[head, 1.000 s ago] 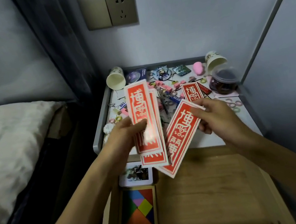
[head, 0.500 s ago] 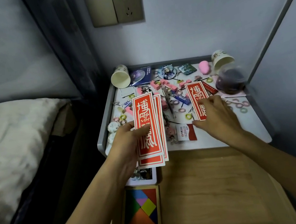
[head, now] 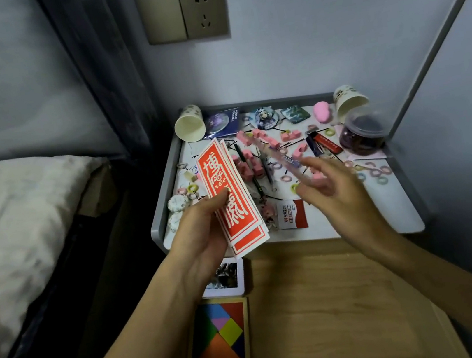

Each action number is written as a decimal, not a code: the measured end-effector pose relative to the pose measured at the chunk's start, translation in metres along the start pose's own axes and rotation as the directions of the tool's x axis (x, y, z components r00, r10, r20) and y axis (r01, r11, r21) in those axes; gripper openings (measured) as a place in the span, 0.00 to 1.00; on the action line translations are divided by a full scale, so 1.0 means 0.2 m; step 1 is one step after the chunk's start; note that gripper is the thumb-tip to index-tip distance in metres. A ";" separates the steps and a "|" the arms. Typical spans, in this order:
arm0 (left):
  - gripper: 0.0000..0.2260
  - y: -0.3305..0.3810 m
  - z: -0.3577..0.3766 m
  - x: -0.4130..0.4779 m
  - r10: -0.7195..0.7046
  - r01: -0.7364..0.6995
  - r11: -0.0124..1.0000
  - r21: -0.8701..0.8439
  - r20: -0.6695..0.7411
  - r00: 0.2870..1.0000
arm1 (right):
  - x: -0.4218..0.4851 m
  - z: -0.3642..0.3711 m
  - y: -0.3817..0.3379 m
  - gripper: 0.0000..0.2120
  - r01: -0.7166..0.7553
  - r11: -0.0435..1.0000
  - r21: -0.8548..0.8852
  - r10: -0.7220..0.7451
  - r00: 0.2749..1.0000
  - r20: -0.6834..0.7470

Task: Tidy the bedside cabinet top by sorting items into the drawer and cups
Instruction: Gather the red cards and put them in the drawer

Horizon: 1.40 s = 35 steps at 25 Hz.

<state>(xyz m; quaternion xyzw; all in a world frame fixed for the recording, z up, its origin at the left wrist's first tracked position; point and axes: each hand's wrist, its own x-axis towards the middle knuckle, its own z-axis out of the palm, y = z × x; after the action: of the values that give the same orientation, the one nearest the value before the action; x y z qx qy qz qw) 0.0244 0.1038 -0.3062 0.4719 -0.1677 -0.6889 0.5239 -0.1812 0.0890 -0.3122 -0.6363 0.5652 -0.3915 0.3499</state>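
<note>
My left hand [head: 203,232] is clamped on the stack of red cards [head: 228,198], thumb across the top face, holding it above the front left of the cabinet top [head: 371,213]. A moment ago one red card of the same kind lay flat in the middle of the cabinet top with my right hand [head: 338,197] pressed on it. That spot is bare of it now, and my right hand is up over the cabinet top's centre, smeared with motion. A pale streak [head: 280,156] runs back from its fingers, which I take to be that last card seen edge-on. Whether my fingers are pinched on it or apart I cannot tell through the blur.

If I read it right, every red card is now off the cabinet top, and this one only needs to join the stack. Then the whole stack can go into the open drawer [head: 337,292] just in front of the cabinet top, where the tangram puzzle [head: 221,334] and a photo card [head: 225,277] already lie at its left side.

Plenty is left. Pink blocks [head: 263,136] and hair rings [head: 376,173] are scattered across the cabinet top. The two paper cups [head: 190,124] lie tipped at the cabinet top's back corners.
</note>
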 end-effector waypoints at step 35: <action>0.13 -0.05 0.03 0.00 0.092 -0.118 0.983 0.143 0.177 0.980 | -0.09 0.03 -0.11 0.25 -0.717 0.294 0.632 0.179 0.691 0.700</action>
<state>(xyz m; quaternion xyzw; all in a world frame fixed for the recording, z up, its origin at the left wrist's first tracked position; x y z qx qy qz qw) 0.0144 0.1069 -0.3104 0.4406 -0.2887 -0.6831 0.5059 -0.1673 0.1094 -0.2975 -0.2391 0.3240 -0.3210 0.8572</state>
